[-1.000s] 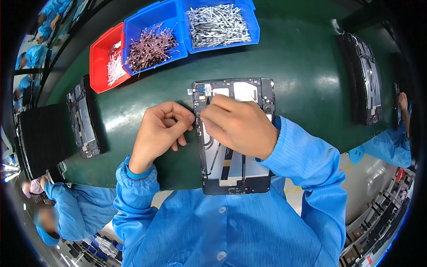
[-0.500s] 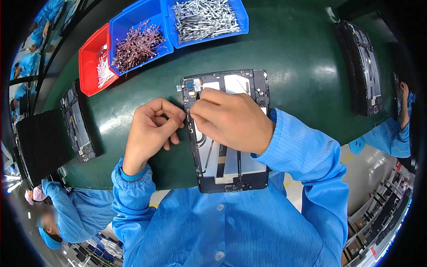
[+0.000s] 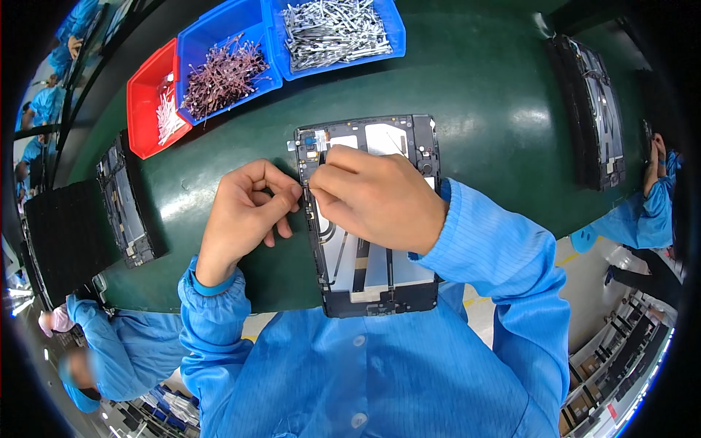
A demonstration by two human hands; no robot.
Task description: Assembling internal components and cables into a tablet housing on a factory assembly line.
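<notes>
An opened tablet, with its dark frame, pale inner panels and cables showing, lies on the green table, its lower end at the near edge. My left hand is beside the tablet's left edge, thumb and forefinger pinched together right at the rim. Over the upper left part of the tablet, my right hand is closed, its fingertips pointing at that same edge. Whatever either pinch holds is too small or too hidden to make out. The two hands' fingertips nearly meet.
At the far left stand a red bin of small white parts, a blue bin of brownish cables and a blue bin of silvery strips. More opened tablets lie left and right. Co-workers sit at both sides.
My hands keep their places at the tablet's left edge, with the whole view shifted slightly. At the far right, a co-worker's arms have moved and a dark-clothed leg has come into view.
</notes>
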